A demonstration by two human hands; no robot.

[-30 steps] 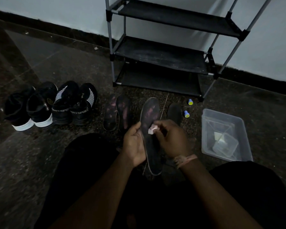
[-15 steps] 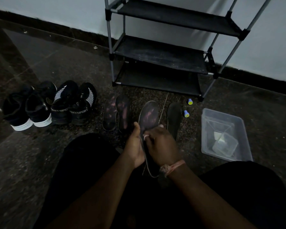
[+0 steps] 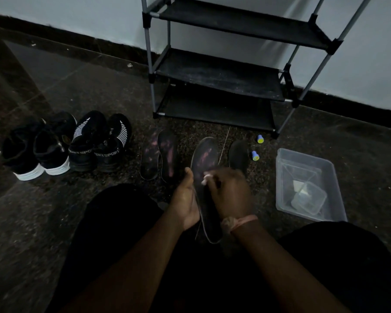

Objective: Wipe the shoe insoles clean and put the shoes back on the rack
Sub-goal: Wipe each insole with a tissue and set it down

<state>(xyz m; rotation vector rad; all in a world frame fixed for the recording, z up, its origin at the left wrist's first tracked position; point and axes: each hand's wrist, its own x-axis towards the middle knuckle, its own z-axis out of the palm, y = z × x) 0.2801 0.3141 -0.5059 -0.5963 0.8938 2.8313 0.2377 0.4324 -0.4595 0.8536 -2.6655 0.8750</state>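
Observation:
A dark insole with pink worn patches [image 3: 205, 159] is held upright over my lap. My left hand [image 3: 185, 199] grips its left edge with the thumb on the face. My right hand [image 3: 229, 194] pinches a small white wipe [image 3: 206, 179] and presses it on the middle of the insole. Two more insoles [image 3: 159, 154] lie side by side on the floor to the left, and another dark insole [image 3: 238, 157] lies to the right. Two pairs of black shoes [image 3: 66, 145] stand at the left. The black shoe rack [image 3: 219, 73] stands against the wall.
A clear plastic tub [image 3: 284, 199] holding a smaller clear container and white pieces sits on the floor at the right. Two small blue and yellow caps [image 3: 255, 155] lie near the rack's right leg. My dark-clothed knees fill the foreground.
My right hand slid the wipe down the insole toward me, then back up a little. The left hand keeps its grip on the insole's edge.

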